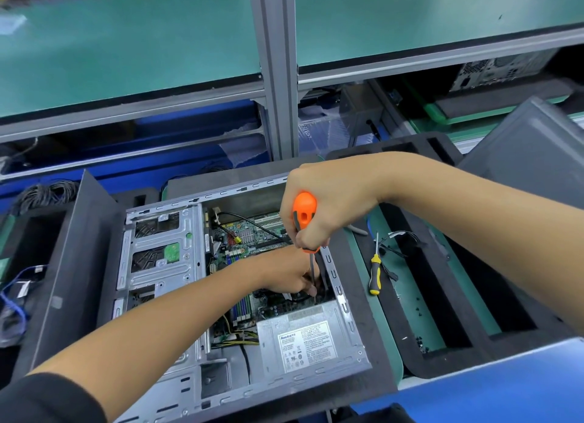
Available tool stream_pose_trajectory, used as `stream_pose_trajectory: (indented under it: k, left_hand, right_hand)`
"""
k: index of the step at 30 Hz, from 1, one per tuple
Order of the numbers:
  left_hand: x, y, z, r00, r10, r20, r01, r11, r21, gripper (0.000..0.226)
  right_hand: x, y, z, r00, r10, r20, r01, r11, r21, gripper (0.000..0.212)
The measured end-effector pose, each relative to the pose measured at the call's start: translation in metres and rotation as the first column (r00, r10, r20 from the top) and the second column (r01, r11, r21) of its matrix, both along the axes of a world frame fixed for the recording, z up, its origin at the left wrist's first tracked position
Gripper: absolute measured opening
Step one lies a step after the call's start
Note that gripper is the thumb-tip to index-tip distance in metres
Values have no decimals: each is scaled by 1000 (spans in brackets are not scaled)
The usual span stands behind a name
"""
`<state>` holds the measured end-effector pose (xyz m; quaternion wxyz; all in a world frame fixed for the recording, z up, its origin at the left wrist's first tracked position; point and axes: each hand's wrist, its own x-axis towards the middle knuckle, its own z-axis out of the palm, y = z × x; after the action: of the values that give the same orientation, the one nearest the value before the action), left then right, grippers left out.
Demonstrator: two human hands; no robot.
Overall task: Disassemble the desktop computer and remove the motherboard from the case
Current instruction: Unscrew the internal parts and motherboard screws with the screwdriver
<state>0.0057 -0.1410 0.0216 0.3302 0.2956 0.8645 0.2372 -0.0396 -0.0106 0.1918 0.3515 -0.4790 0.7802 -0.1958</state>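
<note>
An open desktop case (344, 299) lies on its side in front of me. Inside lies the green motherboard (243, 233), with a silver power supply (308, 340) at the near right and a metal drive cage (161, 249) on the left. My right hand (319, 207) grips an orange-handled screwdriver (304, 212), held upright with its shaft reaching down into the case. My left hand (284, 272) is inside the case, its fingers curled around the lower shaft near the tip. The tip itself is hidden among cables.
A yellow-and-black screwdriver (375, 274) and loose cables (399, 242) lie on the green mat to the right. Black foam trays (442, 296) border the case. A grey side panel (534, 151) leans at the right. Blue cables (15, 299) sit at the left.
</note>
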Motion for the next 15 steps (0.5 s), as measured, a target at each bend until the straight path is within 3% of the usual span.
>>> stream_pose_trajectory:
  k: [8,15]
  left_hand:
    - [11,0,4,989,-31,-148,40,998,56,16]
    - [15,2,5,991,22,-130,-9,994,104,9]
  right_hand:
    - [2,-12,8,996,33,86,-48,982,181,10]
    - [8,-11,7,994,-42,98,29,990,135,9]
